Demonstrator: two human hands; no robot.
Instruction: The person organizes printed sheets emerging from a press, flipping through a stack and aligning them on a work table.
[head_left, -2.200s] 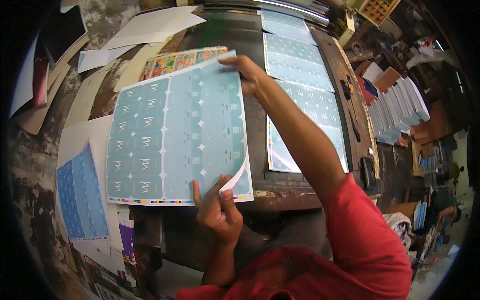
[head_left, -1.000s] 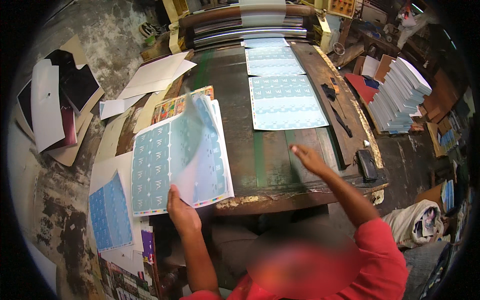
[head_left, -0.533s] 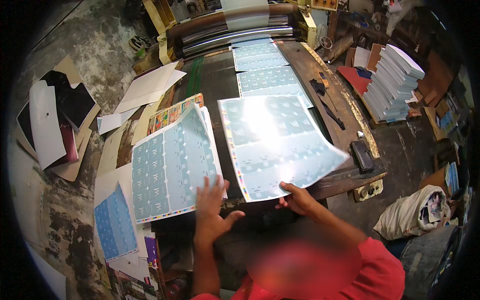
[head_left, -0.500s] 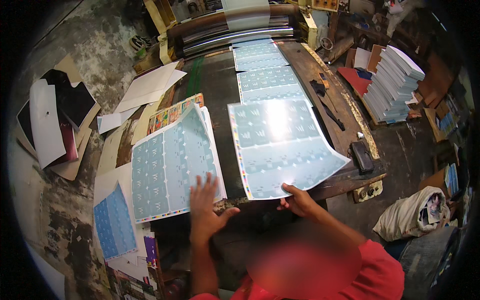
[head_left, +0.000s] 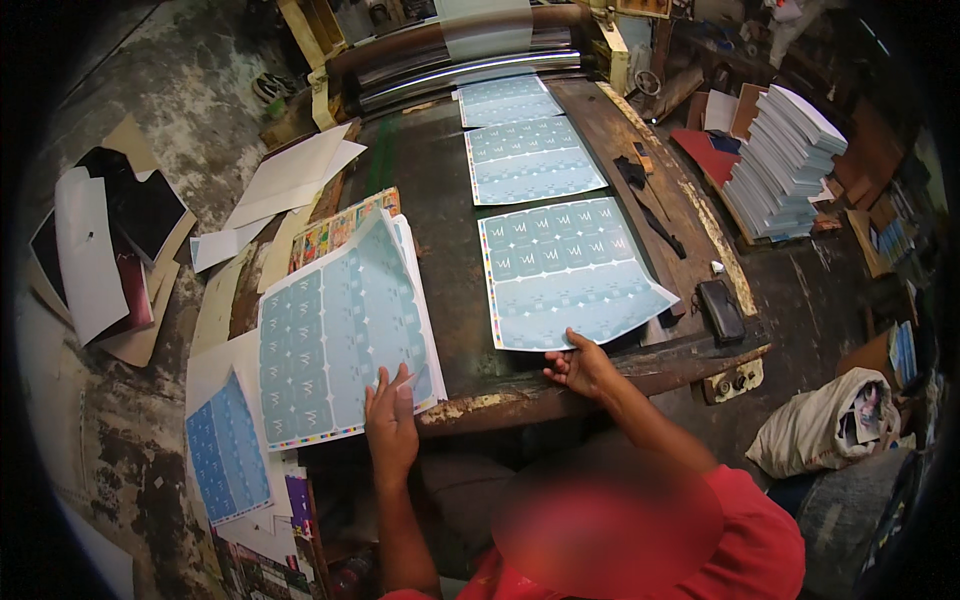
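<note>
My right hand (head_left: pixel 582 368) pinches the near edge of a blue-green printed sheet (head_left: pixel 560 260), thumb on top and the other fingers curled below. The sheet lies along the dark machine table (head_left: pixel 450 330), its near right corner bent up. My left hand (head_left: pixel 392 425) is at the near right corner of a stack of similar printed sheets (head_left: pixel 340 340). Its thumb and fingers are drawn together on the top sheet's corner, partly hiding it. The top sheet curls up along its far right side.
Two more printed sheets (head_left: pixel 535 160) lead toward metal rollers (head_left: pixel 470 82). A black case (head_left: pixel 720 310) and a black strap (head_left: pixel 660 225) lie on the table's right. Beyond stands a tall paper stack (head_left: pixel 785 170). A bluer sheet (head_left: pixel 230 450) and white boards (head_left: pixel 290 178) are at left.
The right-hand sheet has gone down and away onto the table, in line behind the others. My left hand has closed from spread fingers and moved slightly left and down at the stack's corner.
</note>
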